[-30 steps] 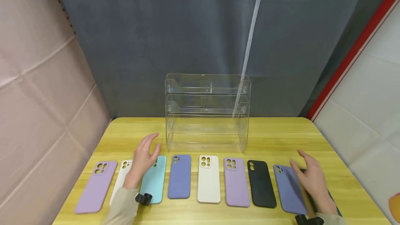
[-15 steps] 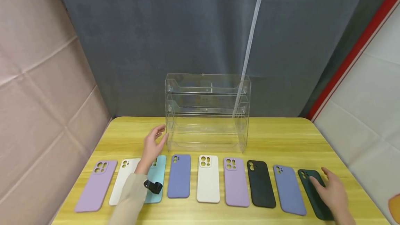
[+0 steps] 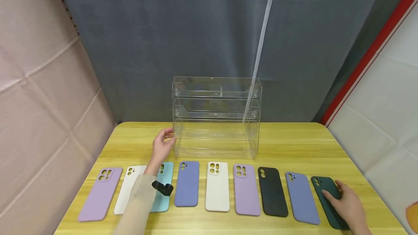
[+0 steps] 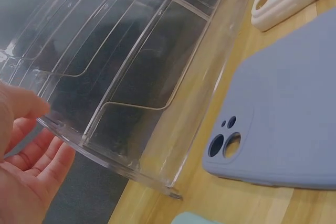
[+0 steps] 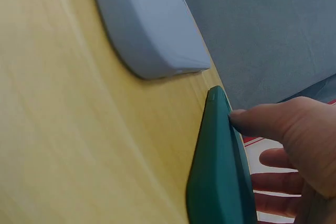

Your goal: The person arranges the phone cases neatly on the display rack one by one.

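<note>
A clear multi-tier acrylic rack stands at the back middle of the table. My left hand holds its left side edge; in the left wrist view the thumb lies on the near side of the edge and the fingers curl behind it. At the far right of a row of phone cases, my right hand grips a dark green phone case across its width, thumb toward the left edge, fingers along the right. In the right wrist view, the dark green case lies low against the wooden surface.
Left to right, other cases lie flat: purple, white, turquoise partly under my left forearm, blue-violet, cream, purple, black, blue-violet. A grey curtain hangs behind the table.
My left hand has moved forward and right from above the turquoise case to the rack's left edge. The right hand has moved right and down onto the dark green case.
</note>
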`<state>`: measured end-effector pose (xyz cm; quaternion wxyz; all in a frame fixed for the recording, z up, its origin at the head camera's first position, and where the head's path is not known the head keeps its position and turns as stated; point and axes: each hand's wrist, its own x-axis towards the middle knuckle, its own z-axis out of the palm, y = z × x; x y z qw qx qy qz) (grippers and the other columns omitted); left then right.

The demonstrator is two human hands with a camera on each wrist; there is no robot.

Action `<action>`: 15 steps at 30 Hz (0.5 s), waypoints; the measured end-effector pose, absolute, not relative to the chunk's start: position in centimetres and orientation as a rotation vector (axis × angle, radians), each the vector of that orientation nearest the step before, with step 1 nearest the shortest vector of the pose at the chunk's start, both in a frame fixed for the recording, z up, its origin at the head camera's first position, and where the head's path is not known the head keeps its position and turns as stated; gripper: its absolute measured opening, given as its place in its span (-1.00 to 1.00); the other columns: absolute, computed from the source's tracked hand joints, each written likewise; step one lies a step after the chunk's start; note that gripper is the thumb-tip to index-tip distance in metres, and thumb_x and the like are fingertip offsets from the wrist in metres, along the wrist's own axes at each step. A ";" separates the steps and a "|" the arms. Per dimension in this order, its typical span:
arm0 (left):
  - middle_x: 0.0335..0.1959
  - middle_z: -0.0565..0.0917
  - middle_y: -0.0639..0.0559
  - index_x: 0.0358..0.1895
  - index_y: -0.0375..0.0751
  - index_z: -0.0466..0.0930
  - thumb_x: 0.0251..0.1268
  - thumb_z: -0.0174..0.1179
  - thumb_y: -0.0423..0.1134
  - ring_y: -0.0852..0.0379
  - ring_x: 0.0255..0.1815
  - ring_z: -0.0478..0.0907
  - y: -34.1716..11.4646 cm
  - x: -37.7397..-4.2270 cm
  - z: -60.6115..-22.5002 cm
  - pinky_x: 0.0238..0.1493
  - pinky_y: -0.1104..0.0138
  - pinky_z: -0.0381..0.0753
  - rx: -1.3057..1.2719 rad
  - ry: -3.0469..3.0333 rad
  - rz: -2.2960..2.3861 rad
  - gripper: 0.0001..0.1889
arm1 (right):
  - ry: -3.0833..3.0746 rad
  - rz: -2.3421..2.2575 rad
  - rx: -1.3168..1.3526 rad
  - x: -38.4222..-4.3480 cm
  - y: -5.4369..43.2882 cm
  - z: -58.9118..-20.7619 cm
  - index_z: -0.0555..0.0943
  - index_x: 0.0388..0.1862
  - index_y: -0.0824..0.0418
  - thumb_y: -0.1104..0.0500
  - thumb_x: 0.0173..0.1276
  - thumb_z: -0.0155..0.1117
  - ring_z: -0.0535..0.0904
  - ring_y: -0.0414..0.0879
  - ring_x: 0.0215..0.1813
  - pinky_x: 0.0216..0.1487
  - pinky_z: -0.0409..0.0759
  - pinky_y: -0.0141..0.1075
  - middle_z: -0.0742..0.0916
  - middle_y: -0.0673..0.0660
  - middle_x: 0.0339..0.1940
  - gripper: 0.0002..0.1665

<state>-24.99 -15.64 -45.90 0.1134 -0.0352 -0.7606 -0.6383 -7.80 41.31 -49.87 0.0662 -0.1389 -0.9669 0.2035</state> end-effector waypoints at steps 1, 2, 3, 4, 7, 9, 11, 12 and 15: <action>0.08 0.49 -0.32 0.10 -0.48 0.42 0.21 0.13 -0.54 -0.14 0.02 0.46 -15.6 -25.1 -46.0 -0.16 0.61 0.51 -0.093 -2.233 -1.870 -0.64 | -2.927 0.613 -0.424 -7.8 41.3 -49.8 0.27 0.14 0.66 -0.12 0.24 0.26 0.39 0.51 -0.03 -0.12 0.42 0.25 0.45 0.66 0.00 -0.10; 0.07 0.50 -0.31 0.08 -0.47 0.43 0.20 0.14 -0.54 -0.13 0.00 0.46 -15.6 -25.2 -46.1 -0.18 0.61 0.51 -0.084 -2.242 -1.859 -0.65 | -2.934 0.612 -0.429 -7.8 41.3 -49.8 0.26 0.15 0.66 -0.14 0.24 0.26 0.38 0.51 -0.02 -0.11 0.42 0.26 0.45 0.66 0.01 -0.07; 0.06 0.51 -0.31 0.07 -0.48 0.43 0.19 0.14 -0.55 -0.13 -0.01 0.47 -15.6 -25.2 -46.1 -0.19 0.61 0.51 -0.078 -2.243 -1.849 -0.65 | -2.940 0.609 -0.436 -7.8 41.2 -49.8 0.25 0.16 0.66 -0.16 0.23 0.26 0.38 0.51 -0.02 -0.10 0.42 0.26 0.44 0.66 0.02 -0.06; 0.04 0.51 -0.32 0.05 -0.48 0.44 0.18 0.14 -0.55 -0.13 -0.02 0.47 -15.5 -25.2 -46.1 -0.20 0.61 0.52 -0.073 -2.245 -1.837 -0.66 | -2.943 0.606 -0.441 -7.8 41.2 -49.8 0.26 0.16 0.66 -0.17 0.22 0.26 0.38 0.51 -0.01 -0.10 0.42 0.26 0.44 0.66 0.03 -0.04; 0.01 0.53 -0.33 0.03 -0.49 0.46 0.16 0.14 -0.55 -0.13 -0.05 0.49 -15.5 -25.3 -46.1 -0.22 0.61 0.52 -0.056 -2.265 -1.794 -0.67 | -2.943 0.601 -0.438 -7.9 41.0 -49.8 0.27 0.17 0.66 -0.22 0.20 0.27 0.38 0.51 -0.02 -0.12 0.43 0.25 0.43 0.67 0.05 0.00; 0.01 0.54 -0.32 0.02 -0.49 0.46 0.16 0.13 -0.55 -0.13 -0.05 0.49 -15.5 -25.4 -46.1 -0.23 0.61 0.52 -0.043 -2.273 -1.785 -0.68 | -2.946 0.595 -0.432 -7.9 40.9 -49.7 0.27 0.17 0.66 -0.25 0.18 0.27 0.39 0.51 -0.03 -0.16 0.45 0.23 0.43 0.67 0.04 0.04; 0.01 0.55 -0.30 0.03 -0.47 0.47 0.18 0.13 -0.54 -0.11 -0.06 0.49 -15.6 -25.4 -46.1 -0.23 0.61 0.52 -0.036 -2.292 -1.775 -0.68 | -2.948 0.588 -0.427 -8.0 40.8 -49.8 0.28 0.17 0.66 -0.28 0.15 0.28 0.40 0.50 -0.05 -0.18 0.47 0.22 0.43 0.68 0.04 0.07; 0.01 0.55 -0.30 0.03 -0.46 0.47 0.18 0.13 -0.53 -0.09 -0.06 0.49 -15.6 -25.4 -46.1 -0.23 0.61 0.52 -0.034 -2.298 -1.773 -0.68 | -2.952 0.582 -0.428 -8.0 40.8 -49.7 0.28 0.17 0.67 -0.29 0.14 0.28 0.40 0.50 -0.05 -0.19 0.47 0.21 0.43 0.68 0.03 0.09; 0.00 0.55 -0.28 0.03 -0.44 0.48 0.19 0.13 -0.52 -0.02 -0.08 0.50 -15.6 -25.4 -46.1 -0.24 0.61 0.52 -0.036 -2.302 -1.774 -0.69 | -2.950 0.558 -0.424 -8.1 40.8 -49.9 0.30 0.15 0.67 -0.31 0.11 0.29 0.42 0.48 -0.08 -0.23 0.49 0.18 0.44 0.68 0.02 0.10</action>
